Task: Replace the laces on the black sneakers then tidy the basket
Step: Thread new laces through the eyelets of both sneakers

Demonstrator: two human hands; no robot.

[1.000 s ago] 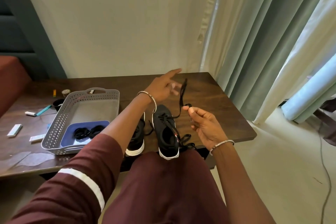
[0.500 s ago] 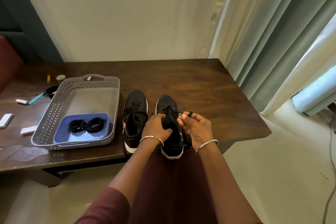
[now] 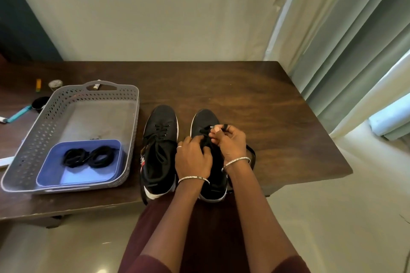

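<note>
Two black sneakers stand side by side at the table's front edge. The left sneaker (image 3: 159,150) has loose black laces. Both hands work on the right sneaker (image 3: 205,123). My right hand (image 3: 230,142) pinches the tip of its black lace (image 3: 223,127) near the front eyelets. My left hand (image 3: 193,157) grips the sneaker's tongue and laces, hiding its middle. A grey perforated basket (image 3: 131,104) sits to the left. Inside it a blue tray (image 3: 77,176) holds two coiled black laces (image 3: 88,157).
The dark wooden table (image 3: 255,99) carries small items behind and left of the basket: a teal pen (image 3: 18,114), a small black cup (image 3: 40,103), a round lid (image 3: 55,84), a yellow piece (image 3: 38,84). Curtains (image 3: 343,40) hang at the right.
My left hand dropped from a raised reach over the table onto the right sneaker. My right hand lowered the lace to the front eyelets. The camera tilted down and closer.
</note>
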